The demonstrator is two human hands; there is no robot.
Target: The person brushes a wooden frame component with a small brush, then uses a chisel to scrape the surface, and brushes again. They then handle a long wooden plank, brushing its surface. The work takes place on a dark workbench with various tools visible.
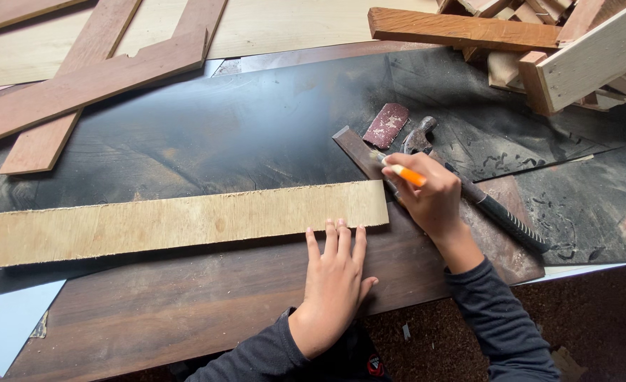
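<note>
Nearest me, the person's left hand [336, 272] lies flat, fingers spread, on the brown work board [150, 311], its fingertips touching the near edge of the long pale plywood strip [185, 221]. The strip's long axis runs from nine o'clock to three o'clock, the three o'clock end tilted slightly away. At that end the right hand [429, 194] is closed around an orange pencil [401, 172], whose tip points towards ten o'clock, just past the strip's far corner. Under that hand lies a black-handled hammer [500, 212], head towards eleven o'clock, beside a reddish sandpaper scrap [387, 125]. Beyond the strip, the dusty black sheet [221, 134] lies open. Reddish planks [79, 85] sit at eleven o'clock, wood offcuts [539, 42] at one o'clock.
</note>
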